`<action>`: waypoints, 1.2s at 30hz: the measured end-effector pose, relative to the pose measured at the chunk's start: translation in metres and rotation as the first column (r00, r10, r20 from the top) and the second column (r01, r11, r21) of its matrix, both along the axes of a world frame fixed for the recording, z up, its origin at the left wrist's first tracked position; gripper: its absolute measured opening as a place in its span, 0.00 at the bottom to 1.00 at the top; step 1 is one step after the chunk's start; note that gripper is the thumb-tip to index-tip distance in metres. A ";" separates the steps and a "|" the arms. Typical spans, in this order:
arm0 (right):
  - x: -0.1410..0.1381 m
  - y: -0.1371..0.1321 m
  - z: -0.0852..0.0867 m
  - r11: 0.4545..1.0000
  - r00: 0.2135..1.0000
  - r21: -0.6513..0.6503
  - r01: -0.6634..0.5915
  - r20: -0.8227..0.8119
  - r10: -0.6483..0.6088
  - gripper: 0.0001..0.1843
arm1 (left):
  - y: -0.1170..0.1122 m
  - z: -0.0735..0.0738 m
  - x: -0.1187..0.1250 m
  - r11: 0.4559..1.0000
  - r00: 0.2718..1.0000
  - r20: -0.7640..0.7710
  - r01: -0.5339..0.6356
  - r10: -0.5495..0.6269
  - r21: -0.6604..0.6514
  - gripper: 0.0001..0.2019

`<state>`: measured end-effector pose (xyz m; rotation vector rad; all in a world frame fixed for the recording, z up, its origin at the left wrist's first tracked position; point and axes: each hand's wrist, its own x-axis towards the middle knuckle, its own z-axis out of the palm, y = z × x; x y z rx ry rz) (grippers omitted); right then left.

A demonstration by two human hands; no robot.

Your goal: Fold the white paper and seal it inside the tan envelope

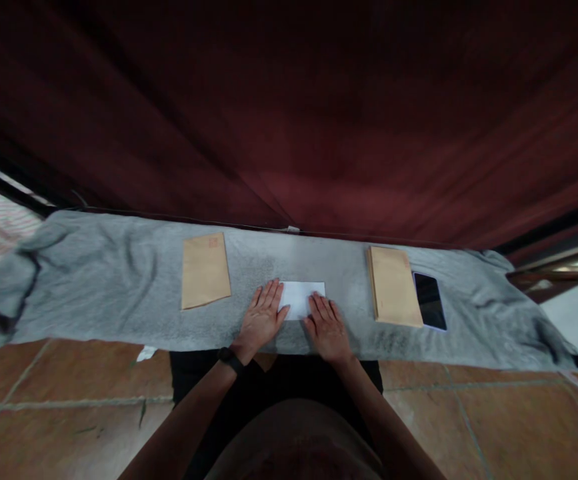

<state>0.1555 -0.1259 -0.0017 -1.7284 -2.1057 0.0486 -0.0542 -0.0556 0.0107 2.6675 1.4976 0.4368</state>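
A small white folded sheet of paper (301, 296) lies on a grey cloth (119, 287) spread over the floor. My left hand (263, 317) rests flat on the sheet's left edge, fingers stretched out. My right hand (325, 325) lies flat on its lower right part, fingers also extended. Neither hand grips anything. A black band is on my left wrist.
A brown envelope (205, 270) lies left of the paper. A stack of brown envelopes (393, 285) lies to the right, with a dark phone (429, 301) beside it. A dark red curtain (319, 120) hangs behind. Brown floor tiles (43, 393) are in front.
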 end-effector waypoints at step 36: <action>0.036 -0.005 -0.003 0.999 0.998 0.038 0.017 -0.067 -0.015 0.28 | -0.018 0.001 0.014 0.984 0.983 -0.060 0.168 -0.172 -0.054 0.29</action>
